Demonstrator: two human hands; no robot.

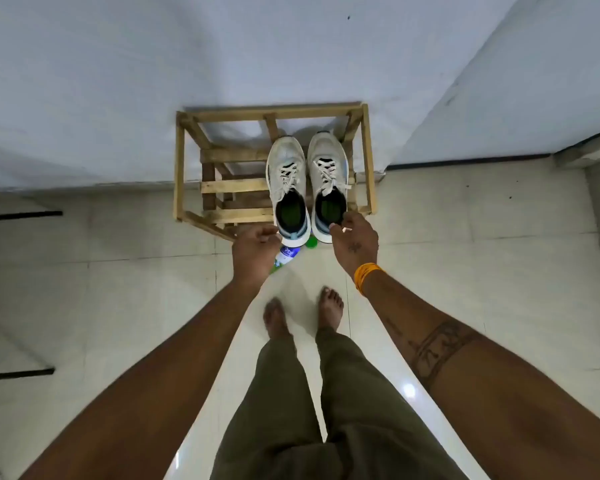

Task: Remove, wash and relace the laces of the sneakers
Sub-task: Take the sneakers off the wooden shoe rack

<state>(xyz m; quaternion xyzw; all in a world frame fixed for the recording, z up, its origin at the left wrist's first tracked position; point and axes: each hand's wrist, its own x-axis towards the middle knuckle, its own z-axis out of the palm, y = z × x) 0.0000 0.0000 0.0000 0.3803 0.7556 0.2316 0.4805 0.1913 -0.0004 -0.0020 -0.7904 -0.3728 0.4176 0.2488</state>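
**Sneaker Pair: Handling and Grip Points**

Currently, the wooden rack (187, 161) stands on the tiled floor (465, 237) against the wall, and both sneakers (307, 181) sit side by side on its top, toes toward the wall, heels overhanging the near edge. Laces (288, 174) are threaded through both shoes and not yet removed.

Handling, as a judgement: each shoe appears light, with a soft fabric upper and a firmer sole. The heel collar is the practical place to hold. The laces are thin and limp — pull them from the free ends.

Both arms reach forward and down, nearly straight. The right hand (355, 242), with an orange band (367, 274) at the wrist, pinches the heel collar of the right sneaker between thumb and fingers. The left hand (255, 252) is at the heel of the left sneaker with fingers curled — whether it actually grips the shoe cannot be told. A small bottle (284, 255) with a green cap lies on the floor beneath.
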